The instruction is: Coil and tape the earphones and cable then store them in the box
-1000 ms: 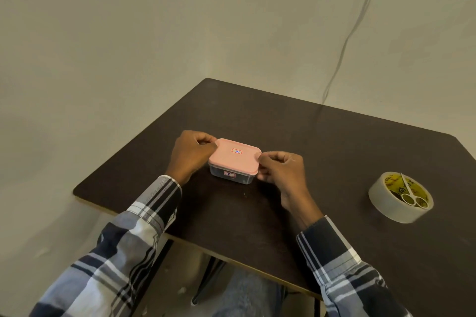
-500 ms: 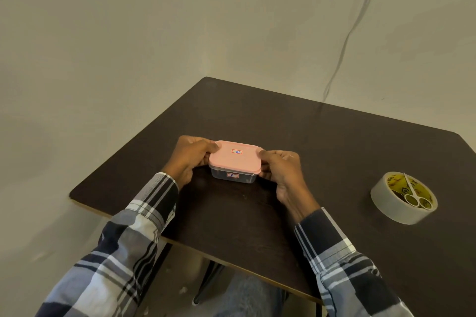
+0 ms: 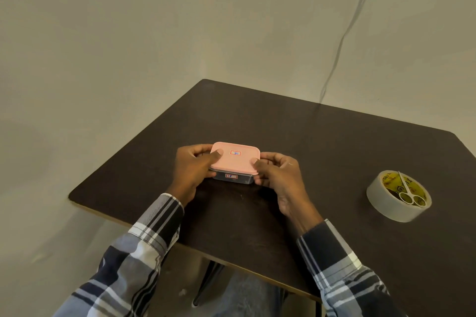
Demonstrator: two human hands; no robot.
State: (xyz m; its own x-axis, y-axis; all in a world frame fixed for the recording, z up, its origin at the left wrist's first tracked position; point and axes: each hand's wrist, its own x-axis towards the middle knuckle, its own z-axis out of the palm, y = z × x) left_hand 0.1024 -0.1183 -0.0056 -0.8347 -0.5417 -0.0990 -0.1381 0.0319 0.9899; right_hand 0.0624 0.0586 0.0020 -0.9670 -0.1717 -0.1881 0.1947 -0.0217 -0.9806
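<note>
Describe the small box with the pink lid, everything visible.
The box is small and rectangular with rounded corners: a clear, plastic-looking base under a pink lid that sits closed on top. Each bears a small red-framed label. It rests flat on the dark table. The left hand and right hand grip its ends, thumbs on the lid.

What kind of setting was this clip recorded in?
Probably a plain room with a small work desk, not a workshop. A dark table stands against a bare wall; on it are only a pink-lidded box and a tape roll.
</note>
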